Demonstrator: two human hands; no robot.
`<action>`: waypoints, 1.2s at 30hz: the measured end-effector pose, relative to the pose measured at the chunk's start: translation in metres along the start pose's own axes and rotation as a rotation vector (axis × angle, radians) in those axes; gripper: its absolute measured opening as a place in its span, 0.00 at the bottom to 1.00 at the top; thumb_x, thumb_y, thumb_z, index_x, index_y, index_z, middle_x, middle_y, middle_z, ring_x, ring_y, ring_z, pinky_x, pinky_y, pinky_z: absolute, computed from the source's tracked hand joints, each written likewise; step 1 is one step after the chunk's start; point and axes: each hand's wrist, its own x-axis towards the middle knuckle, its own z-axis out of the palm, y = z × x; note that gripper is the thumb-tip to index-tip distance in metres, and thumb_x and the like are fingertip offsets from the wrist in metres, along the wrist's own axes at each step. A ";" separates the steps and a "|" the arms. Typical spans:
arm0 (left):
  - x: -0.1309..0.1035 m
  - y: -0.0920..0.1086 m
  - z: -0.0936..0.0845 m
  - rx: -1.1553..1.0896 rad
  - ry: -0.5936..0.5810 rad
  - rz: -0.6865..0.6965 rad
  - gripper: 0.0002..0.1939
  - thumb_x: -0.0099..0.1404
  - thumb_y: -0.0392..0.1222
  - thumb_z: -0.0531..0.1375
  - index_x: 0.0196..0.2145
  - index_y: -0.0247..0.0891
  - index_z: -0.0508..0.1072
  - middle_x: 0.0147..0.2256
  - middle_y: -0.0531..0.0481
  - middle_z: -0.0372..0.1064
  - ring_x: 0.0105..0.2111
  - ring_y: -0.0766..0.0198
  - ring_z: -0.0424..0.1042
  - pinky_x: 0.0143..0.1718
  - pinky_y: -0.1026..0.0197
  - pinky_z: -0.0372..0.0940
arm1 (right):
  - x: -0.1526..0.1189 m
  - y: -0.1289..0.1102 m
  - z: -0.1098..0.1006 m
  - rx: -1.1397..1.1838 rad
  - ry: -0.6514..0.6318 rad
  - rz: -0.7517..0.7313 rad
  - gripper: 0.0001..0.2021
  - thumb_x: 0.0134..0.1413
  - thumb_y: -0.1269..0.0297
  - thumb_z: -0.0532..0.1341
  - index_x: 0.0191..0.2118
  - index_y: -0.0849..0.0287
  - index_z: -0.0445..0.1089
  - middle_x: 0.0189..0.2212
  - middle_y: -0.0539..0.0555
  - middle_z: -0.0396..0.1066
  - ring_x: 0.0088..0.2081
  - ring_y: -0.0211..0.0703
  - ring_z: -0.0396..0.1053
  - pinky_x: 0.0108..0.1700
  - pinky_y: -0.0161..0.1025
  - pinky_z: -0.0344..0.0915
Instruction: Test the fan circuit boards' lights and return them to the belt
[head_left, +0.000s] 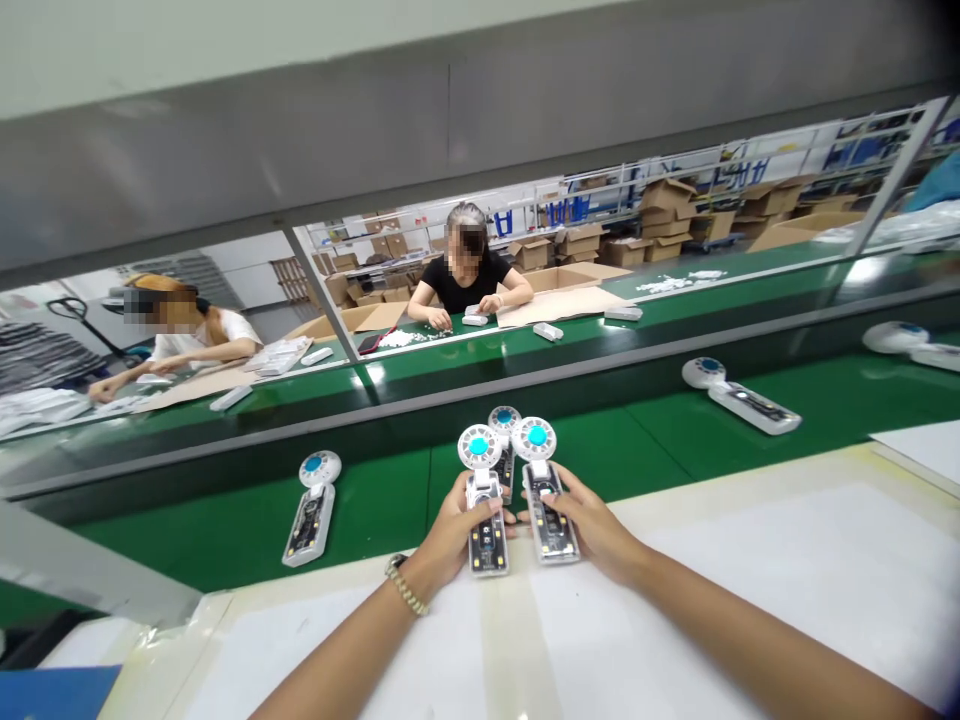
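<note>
We see the left fan [486,540] and the right fan [553,530] side by side over the near edge of the worktop [712,600], round heads pointing away from us. The left fan's long axis runs almost straight ahead; the right fan's leans, its head to the left and its foot splayed outward. The left hand [450,530] and right hand [592,525] are each closed round one handle, thumb on the front, fingers behind. Just beyond the gap between them is the third fan [505,420], head away too; neither hand looks clearly nearer, and we cannot tell whether any fingertips touch its hidden foot. Farther out, on the green belt [382,500], we have a slanted fan [309,525] well to the left and a tilted fan [754,408] well to the right.
</note>
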 end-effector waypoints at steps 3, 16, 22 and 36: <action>-0.004 -0.003 0.002 -0.071 -0.056 0.019 0.20 0.52 0.36 0.62 0.41 0.39 0.58 0.43 0.45 0.64 0.35 0.59 0.71 0.37 0.51 0.68 | -0.003 0.001 -0.001 0.014 -0.082 0.003 0.30 0.42 0.68 0.64 0.53 0.50 0.54 0.35 0.50 0.71 0.37 0.45 0.70 0.38 0.40 0.65; -0.004 -0.007 0.000 -0.109 -0.102 -0.012 0.26 0.45 0.31 0.62 0.43 0.37 0.59 0.36 0.45 0.67 0.37 0.54 0.70 0.39 0.49 0.66 | -0.006 -0.001 -0.002 -0.053 -0.044 0.047 0.32 0.44 0.66 0.64 0.55 0.50 0.52 0.40 0.54 0.70 0.40 0.48 0.70 0.38 0.42 0.65; -0.004 -0.007 0.000 -0.115 -0.091 -0.007 0.26 0.44 0.30 0.62 0.42 0.39 0.59 0.41 0.46 0.65 0.39 0.55 0.69 0.38 0.52 0.66 | -0.005 0.000 -0.001 -0.081 -0.057 0.035 0.31 0.44 0.65 0.64 0.55 0.50 0.52 0.41 0.55 0.70 0.40 0.49 0.70 0.39 0.43 0.66; -0.006 -0.001 0.002 -0.045 -0.128 -0.028 0.24 0.48 0.34 0.62 0.43 0.38 0.61 0.38 0.44 0.67 0.38 0.55 0.69 0.38 0.53 0.64 | -0.008 -0.004 0.000 -0.134 -0.063 0.023 0.28 0.46 0.64 0.63 0.54 0.50 0.55 0.43 0.56 0.69 0.43 0.50 0.69 0.44 0.47 0.65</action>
